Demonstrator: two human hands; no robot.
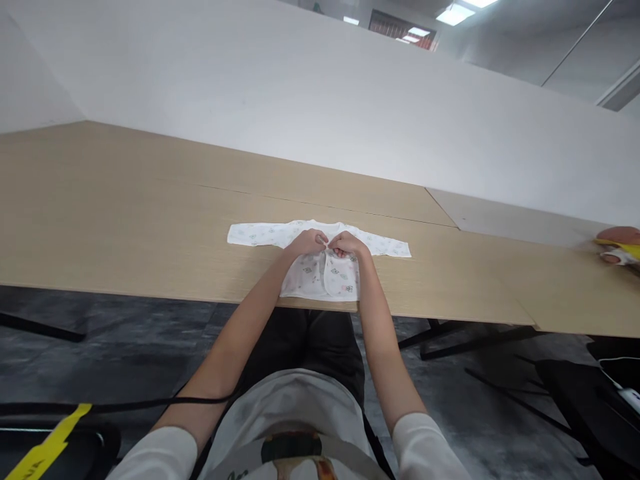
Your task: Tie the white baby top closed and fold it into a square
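A small white long-sleeved baby shirt (343, 275) with a faint print lies front up on the table, its sleeves spread to both sides and its hem close to the table's front edge. My left hand (309, 241) is closed in a pinch on the front opening at chest height. Right beside it, my right hand (349, 245) pinches the other side of the same opening, fingers curled under. The fingertips of both hands nearly meet. Whatever fastening lies between them is too small to make out. Below the hands the two front panels overlap.
The long wooden table (125, 220) runs across the view, with a white partition (300, 93) behind it. At the far right edge is a partly visible yellow and brownish object (620, 243). A black chair (575, 393) stands at lower right, and a black cable (150, 403) crosses at lower left.
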